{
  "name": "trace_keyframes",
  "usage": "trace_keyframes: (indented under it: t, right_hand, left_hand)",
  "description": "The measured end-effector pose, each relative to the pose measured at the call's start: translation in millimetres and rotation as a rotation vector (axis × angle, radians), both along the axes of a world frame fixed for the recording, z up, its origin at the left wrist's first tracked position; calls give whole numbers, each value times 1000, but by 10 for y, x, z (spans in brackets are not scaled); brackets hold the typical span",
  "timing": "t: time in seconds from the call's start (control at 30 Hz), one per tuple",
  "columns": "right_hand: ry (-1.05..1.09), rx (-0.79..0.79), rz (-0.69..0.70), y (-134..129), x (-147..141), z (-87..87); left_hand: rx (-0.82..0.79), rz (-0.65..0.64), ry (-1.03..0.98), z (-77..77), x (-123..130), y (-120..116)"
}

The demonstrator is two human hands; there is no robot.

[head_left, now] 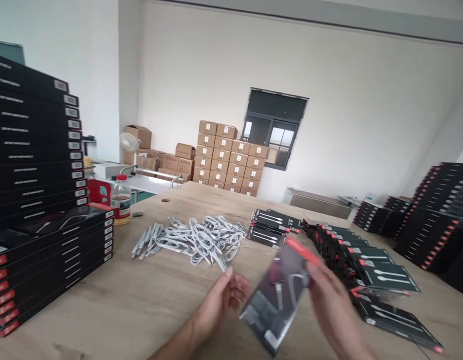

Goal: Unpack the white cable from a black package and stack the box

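Note:
My right hand (331, 290) grips the upper right edge of a black and red cable box (267, 305), tilted above the table and slightly blurred. Its face shows a picture of a cable plug. Close to the box's left edge is my left hand (226, 294), thumb raised and fingers loosely curled apart, with nothing seen in it. Beyond that hand lies a loose pile of coiled white cables (204, 240) on the wooden table (141, 310). Short stacks of black cable boxes (269, 227) lie behind the held box.
Overlapping rows of cable boxes (374, 260) spread along the right. Tall stacks of black boxes (32, 150) stand at the left, with more stacks (437, 220) at the far right. A red-capped bottle (121, 200) stands behind the cables. Cardboard cartons (223, 157) line the wall.

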State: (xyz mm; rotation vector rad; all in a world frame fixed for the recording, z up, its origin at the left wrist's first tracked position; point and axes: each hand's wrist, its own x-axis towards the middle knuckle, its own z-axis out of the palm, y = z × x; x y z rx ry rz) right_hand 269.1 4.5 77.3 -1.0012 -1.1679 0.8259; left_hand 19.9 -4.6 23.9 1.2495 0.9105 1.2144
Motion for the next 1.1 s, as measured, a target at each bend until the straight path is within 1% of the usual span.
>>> trace_keyframes:
  t: [0.03,0.07,0.1,0.13,0.17,0.23,0.3,0.33,0.37,0.4,0.47,0.53,0.6,0.67,0.7,0.8,0.87,0.9,0.97,1.1]
  right_hand:
    - [37,-40,133,44,-290,24]
    - [18,-75,255,94,-532,29]
    - [-7,-97,304,146,-711,10]
    - [-56,-96,309,196,-820,-38]
    - [-119,-84,268,241,-862,-115]
    - [-275,-41,101,314,-784,-333]
    - [-468,-32,-69,348,-598,-569]
    - [-572,-58,-121,342,-506,-668]
    - [-678,-93,-144,319,-433,-744]
    - [-778,-130,-142,282,-387,-795]
    - [-945,-182,-77,196,-378,-829]
    - [-1056,-197,1,140,-433,-808]
    - [-1112,-228,34,136,-469,-779]
    - [-1100,-235,26,163,-445,-771]
    - [-1062,-206,20,177,-416,-774]
    - [-856,-9,24,187,-337,-788]
    - [-725,112,35,153,-340,-781]
    - [-680,147,46,127,-361,-773]
    - [-633,172,79,72,-423,-756]
    - [-628,123,127,1,-525,-731]
  left_hand:
    - [-113,-134,-150,38,26,-60]
    - [-236,-274,-306,66,37,-121]
    - [-350,-391,-444,84,32,-176]
    - [-435,-463,-540,91,10,-220]
    - [-480,-477,-584,89,-25,-248]
    - [-500,-405,-615,70,-121,-252]
    - [-503,-322,-613,49,-218,-197]
    - [-501,-291,-610,41,-256,-156]
    - [-497,-268,-608,35,-282,-111]
    - [-492,-248,-606,31,-297,-65]
    - [-486,-202,-614,29,-293,20]
    - [-479,-154,-624,35,-268,82]
    - [-480,-93,-625,54,-251,116]
    - [-484,-21,-621,81,-252,125]
    - [-483,11,-621,93,-260,126]
    - [-449,62,-640,111,-285,126]
    - [-425,59,-645,109,-292,131]
    - [-422,55,-646,106,-290,134]
    - [-435,53,-656,106,-283,141]
    - [-451,93,-704,117,-279,156]
